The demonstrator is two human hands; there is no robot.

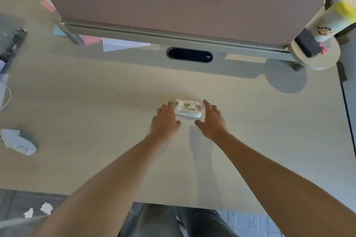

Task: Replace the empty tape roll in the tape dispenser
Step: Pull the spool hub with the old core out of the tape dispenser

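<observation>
Head camera is looking down on a pale desk (96, 102) where a white tape dispenser (187, 108) is lying near the middle. Both hands are flanking it with fingers spread and loose, gripping nothing: the left hand (164, 121) is sitting at its left end, fingertips touching or just beside it, and the right hand (212, 121) is resting against its right end. A dark oval cable slot (189, 55) is lying beyond, well apart.

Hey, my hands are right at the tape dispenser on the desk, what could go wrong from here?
The white tape dispenser sits loose on the smooth desk, so it may slide as the left hand and right hand close in. Left fingertips are near its cutter end, so a nick is possible. No replacement roll is visible.
</observation>
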